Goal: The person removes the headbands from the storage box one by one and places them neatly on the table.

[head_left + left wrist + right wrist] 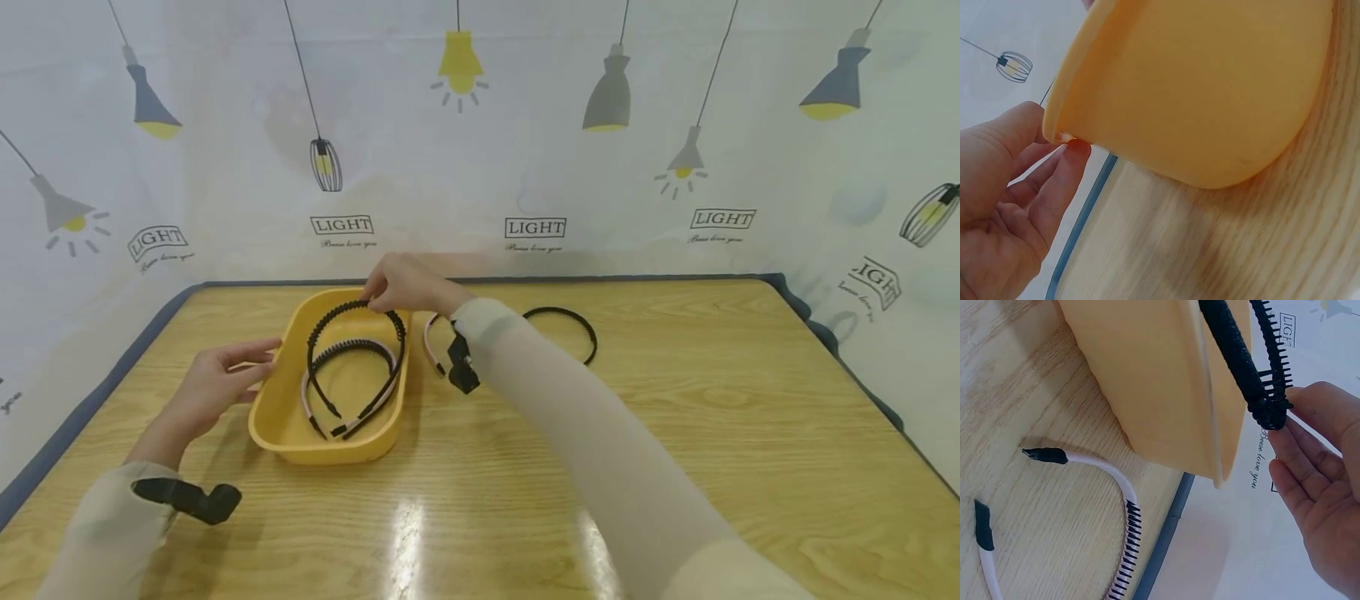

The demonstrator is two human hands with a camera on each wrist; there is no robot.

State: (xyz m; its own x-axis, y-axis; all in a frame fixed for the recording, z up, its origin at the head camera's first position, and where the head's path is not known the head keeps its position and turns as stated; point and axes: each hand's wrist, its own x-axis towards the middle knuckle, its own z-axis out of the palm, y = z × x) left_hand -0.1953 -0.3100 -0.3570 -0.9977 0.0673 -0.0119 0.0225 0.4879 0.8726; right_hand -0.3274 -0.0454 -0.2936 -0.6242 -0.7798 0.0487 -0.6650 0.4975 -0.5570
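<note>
My right hand [408, 283] pinches the top of a black toothed headband [312, 333], which hangs with its ends pointing down over the yellow plastic basin [272, 417]. In the right wrist view, the black headband [1232, 353] stands above the basin's rim, its teeth facing inward. My left hand [213, 383] is at the basin's left side. In the left wrist view, fingertips of the left hand [1016, 200] pinch the lip of the basin [1210, 94]. Inside the basin lies a pale pink headband [305, 387] with dark teeth, partly hidden behind the black one.
Right of the basin, a pale pink headband [427, 342] with black tips lies on the wooden table [675, 417], partly behind my right arm. A thin black headband [592, 333] lies further right. A lamp-print sheet [540, 150] hangs behind the table.
</note>
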